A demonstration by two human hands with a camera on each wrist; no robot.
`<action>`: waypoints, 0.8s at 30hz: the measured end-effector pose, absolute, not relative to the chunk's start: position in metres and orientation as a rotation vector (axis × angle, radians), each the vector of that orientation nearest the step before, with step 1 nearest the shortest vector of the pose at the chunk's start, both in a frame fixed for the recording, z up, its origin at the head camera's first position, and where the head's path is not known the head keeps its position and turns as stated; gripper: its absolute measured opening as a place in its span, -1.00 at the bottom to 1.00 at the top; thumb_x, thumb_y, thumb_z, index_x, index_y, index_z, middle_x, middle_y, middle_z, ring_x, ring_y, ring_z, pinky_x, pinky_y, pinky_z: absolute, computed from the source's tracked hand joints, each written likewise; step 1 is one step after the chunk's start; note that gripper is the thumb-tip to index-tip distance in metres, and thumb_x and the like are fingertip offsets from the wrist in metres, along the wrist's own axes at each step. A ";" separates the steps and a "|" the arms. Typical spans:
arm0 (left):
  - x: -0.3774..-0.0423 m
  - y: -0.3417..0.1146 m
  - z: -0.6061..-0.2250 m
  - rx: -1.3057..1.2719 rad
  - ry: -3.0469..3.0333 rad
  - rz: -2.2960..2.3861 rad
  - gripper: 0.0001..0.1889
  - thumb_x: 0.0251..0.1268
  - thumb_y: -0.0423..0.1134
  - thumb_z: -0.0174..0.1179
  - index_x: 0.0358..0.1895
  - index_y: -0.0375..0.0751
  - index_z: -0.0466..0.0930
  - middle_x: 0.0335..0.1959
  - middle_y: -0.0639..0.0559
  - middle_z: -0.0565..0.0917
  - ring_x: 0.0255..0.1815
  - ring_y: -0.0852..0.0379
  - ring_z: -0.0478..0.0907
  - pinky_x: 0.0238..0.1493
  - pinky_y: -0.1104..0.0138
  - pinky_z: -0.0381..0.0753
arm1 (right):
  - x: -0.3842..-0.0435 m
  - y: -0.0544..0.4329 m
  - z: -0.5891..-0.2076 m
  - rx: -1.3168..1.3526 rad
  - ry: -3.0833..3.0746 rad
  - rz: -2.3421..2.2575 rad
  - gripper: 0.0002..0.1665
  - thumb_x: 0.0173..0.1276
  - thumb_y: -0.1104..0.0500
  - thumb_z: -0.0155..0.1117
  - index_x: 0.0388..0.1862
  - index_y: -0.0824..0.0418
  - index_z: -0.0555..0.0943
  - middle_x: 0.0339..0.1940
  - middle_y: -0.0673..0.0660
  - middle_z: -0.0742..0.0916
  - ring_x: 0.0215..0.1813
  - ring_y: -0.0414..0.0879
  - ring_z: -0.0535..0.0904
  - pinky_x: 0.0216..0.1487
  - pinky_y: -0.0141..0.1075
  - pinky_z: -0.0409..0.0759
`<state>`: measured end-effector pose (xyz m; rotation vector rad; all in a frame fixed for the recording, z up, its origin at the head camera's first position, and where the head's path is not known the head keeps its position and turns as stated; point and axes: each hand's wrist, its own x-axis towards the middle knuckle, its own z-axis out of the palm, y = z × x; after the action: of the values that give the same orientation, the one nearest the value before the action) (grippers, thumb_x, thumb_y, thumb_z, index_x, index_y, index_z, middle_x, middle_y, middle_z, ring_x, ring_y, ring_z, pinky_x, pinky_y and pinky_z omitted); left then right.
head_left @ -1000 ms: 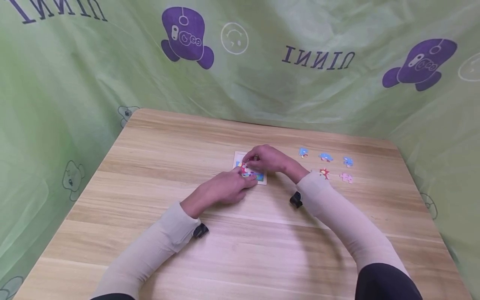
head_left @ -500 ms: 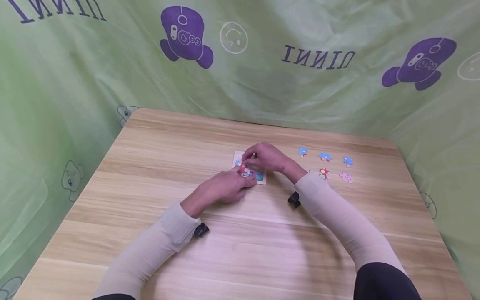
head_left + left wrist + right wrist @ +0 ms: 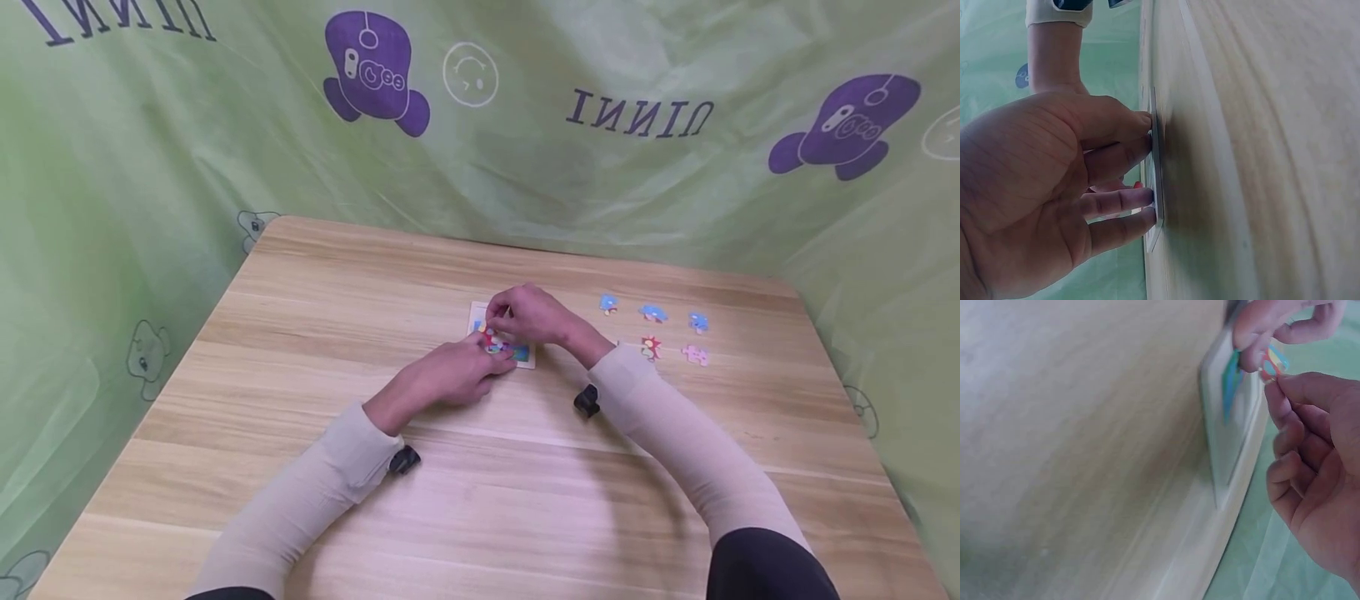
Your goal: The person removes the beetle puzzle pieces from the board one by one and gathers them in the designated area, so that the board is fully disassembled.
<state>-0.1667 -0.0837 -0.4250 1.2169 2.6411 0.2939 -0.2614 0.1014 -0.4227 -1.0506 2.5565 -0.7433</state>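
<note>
Red, yellow and blue, a small puzzle piece (image 3: 1270, 367) was pinched in the right grip (image 3: 534, 316) over a pale board (image 3: 1235, 440). The board, laid flat on the desk (image 3: 480, 517), was touched by the extended fingers of the left grip (image 3: 456, 373). Loose pieces (image 3: 653, 313) were spread farther right.

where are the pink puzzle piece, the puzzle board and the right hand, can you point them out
Pink puzzle piece (image 3: 694, 355): head view, middle of its upper face.
Puzzle board (image 3: 1227, 456): right wrist view, bare part of its face.
Right hand (image 3: 532, 315): head view, back of the hand.
</note>
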 end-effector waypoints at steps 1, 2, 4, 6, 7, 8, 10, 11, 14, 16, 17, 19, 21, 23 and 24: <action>-0.167 -0.084 -0.425 1.220 2.642 0.294 -0.62 0.57 -0.29 0.10 0.35 -0.01 0.59 0.46 0.05 0.47 0.30 -0.18 0.38 0.12 0.00 0.60 | -0.261 0.101 -0.422 -1.057 2.548 -0.740 -0.91 0.45 0.24 0.33 -0.28 0.13 0.74 -0.40 -0.08 0.73 -0.35 -0.16 0.57 -0.11 -0.22 0.55; -0.167 -0.084 -0.425 1.224 2.643 0.292 -0.63 0.57 -0.30 0.10 0.34 -0.01 0.60 0.46 0.05 0.47 0.29 -0.18 0.38 0.11 0.00 0.61 | -0.262 0.101 -0.421 -1.064 2.540 -0.734 -0.90 0.45 0.24 0.32 -0.28 0.14 0.74 -0.40 -0.07 0.72 -0.36 -0.16 0.56 -0.12 -0.22 0.54; -0.167 -0.084 -0.425 1.230 2.643 0.295 -0.63 0.56 -0.32 0.10 0.33 -0.02 0.60 0.45 0.05 0.48 0.26 -0.19 0.39 0.09 0.01 0.61 | -0.262 0.101 -0.419 -1.070 2.526 -0.724 -0.89 0.47 0.24 0.31 -0.28 0.13 0.73 -0.42 -0.07 0.71 -0.37 -0.15 0.54 -0.14 -0.22 0.53; -0.167 -0.084 -0.425 1.237 2.643 0.297 -0.63 0.56 -0.32 0.10 0.33 -0.03 0.60 0.43 0.05 0.50 0.24 -0.19 0.39 0.08 0.01 0.61 | -0.262 0.101 -0.419 -1.071 2.513 -0.718 -0.89 0.47 0.24 0.29 -0.28 0.13 0.72 -0.42 -0.06 0.69 -0.37 -0.15 0.53 -0.13 -0.22 0.52; -0.168 -0.084 -0.426 1.240 2.644 0.296 -0.63 0.56 -0.32 0.10 0.33 -0.03 0.60 0.43 0.05 0.51 0.23 -0.19 0.40 0.08 0.02 0.61 | -0.263 0.101 -0.418 -1.068 2.507 -0.718 -0.89 0.48 0.24 0.29 -0.28 0.13 0.71 -0.42 -0.06 0.69 -0.36 -0.14 0.54 -0.13 -0.22 0.51; -0.168 -0.085 -0.426 1.242 2.644 0.296 -0.63 0.56 -0.32 0.10 0.33 -0.04 0.60 0.42 0.06 0.52 0.23 -0.19 0.40 0.08 0.02 0.61 | -0.263 0.101 -0.418 -1.065 2.502 -0.717 -0.88 0.48 0.25 0.28 -0.28 0.13 0.71 -0.42 -0.06 0.69 -0.36 -0.14 0.54 -0.13 -0.21 0.51; -0.168 -0.085 -0.426 1.245 2.643 0.299 -0.62 0.56 -0.33 0.10 0.33 -0.04 0.60 0.41 0.05 0.52 0.23 -0.20 0.40 0.10 0.03 0.60 | -0.264 0.101 -0.418 -1.050 2.494 -0.720 -0.88 0.49 0.25 0.27 -0.28 0.13 0.71 -0.42 -0.05 0.69 -0.35 -0.13 0.54 -0.12 -0.21 0.51; -0.168 -0.085 -0.425 1.248 2.642 0.303 -0.62 0.56 -0.33 0.10 0.33 -0.05 0.60 0.41 0.04 0.53 0.23 -0.20 0.40 0.12 0.03 0.59 | -0.264 0.100 -0.418 -1.043 2.493 -0.722 -0.88 0.49 0.25 0.27 -0.28 0.13 0.70 -0.42 -0.04 0.69 -0.34 -0.13 0.55 -0.11 -0.20 0.51; -0.167 -0.085 -0.425 1.252 2.641 0.309 -0.64 0.56 -0.34 0.10 0.31 -0.06 0.61 0.39 0.03 0.55 0.23 -0.20 0.41 0.14 0.04 0.58 | -0.264 0.099 -0.419 -1.007 2.494 -0.738 -0.87 0.47 0.26 0.26 -0.28 0.14 0.71 -0.41 -0.03 0.70 -0.32 -0.11 0.56 -0.09 -0.19 0.51; -0.167 -0.085 -0.424 1.254 2.642 0.312 -0.65 0.55 -0.34 0.10 0.30 -0.07 0.61 0.37 0.01 0.57 0.23 -0.20 0.41 0.14 0.05 0.57 | -0.264 0.098 -0.420 -0.971 2.499 -0.750 -0.86 0.46 0.26 0.24 -0.28 0.15 0.72 -0.41 -0.02 0.71 -0.31 -0.10 0.56 -0.08 -0.19 0.51; -0.167 -0.084 -0.424 1.251 2.642 0.313 -0.65 0.55 -0.34 0.11 0.29 -0.07 0.62 0.37 0.01 0.57 0.23 -0.20 0.41 0.14 0.05 0.57 | -0.263 0.098 -0.420 -0.951 2.503 -0.755 -0.85 0.46 0.27 0.23 -0.28 0.16 0.72 -0.41 -0.02 0.71 -0.30 -0.10 0.56 -0.08 -0.19 0.51; -0.166 -0.084 -0.424 1.245 2.643 0.312 -0.66 0.54 -0.35 0.11 0.28 -0.07 0.62 0.40 -0.01 0.54 0.32 -0.23 0.38 0.20 0.03 0.56 | -0.263 0.096 -0.420 -0.905 2.507 -0.764 -0.83 0.46 0.27 0.19 -0.27 0.18 0.73 -0.40 0.00 0.72 -0.30 -0.09 0.56 -0.09 -0.20 0.51; -0.166 -0.084 -0.424 1.238 2.638 0.317 -0.66 0.52 -0.36 0.12 0.27 -0.08 0.61 0.44 -0.03 0.49 0.42 -0.27 0.31 0.26 0.01 0.52 | -0.264 0.095 -0.421 -0.867 2.518 -0.766 -0.83 0.46 0.27 0.18 -0.26 0.19 0.72 -0.40 0.00 0.72 -0.30 -0.09 0.56 -0.10 -0.22 0.51; -0.165 -0.083 -0.423 1.223 2.634 0.324 -0.64 0.51 -0.37 0.12 0.29 -0.08 0.61 0.47 -0.04 0.44 0.52 -0.33 0.20 0.32 -0.02 0.47 | -0.264 0.093 -0.420 -0.846 2.524 -0.779 -0.83 0.46 0.27 0.18 -0.25 0.21 0.72 -0.39 0.02 0.72 -0.29 -0.09 0.56 -0.09 -0.22 0.51; -0.165 -0.083 -0.423 1.215 2.632 0.327 -0.63 0.50 -0.37 0.12 0.29 -0.08 0.60 0.48 -0.04 0.43 0.55 -0.35 0.13 0.34 -0.04 0.45 | -0.265 0.093 -0.419 -0.841 2.525 -0.788 -0.84 0.45 0.27 0.19 -0.25 0.22 0.72 -0.38 0.02 0.72 -0.28 -0.09 0.56 -0.09 -0.22 0.52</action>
<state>-0.1653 -0.0833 -0.4232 1.2147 2.6315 0.3270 -0.2646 0.0926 -0.4193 -0.8410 2.5249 -0.7880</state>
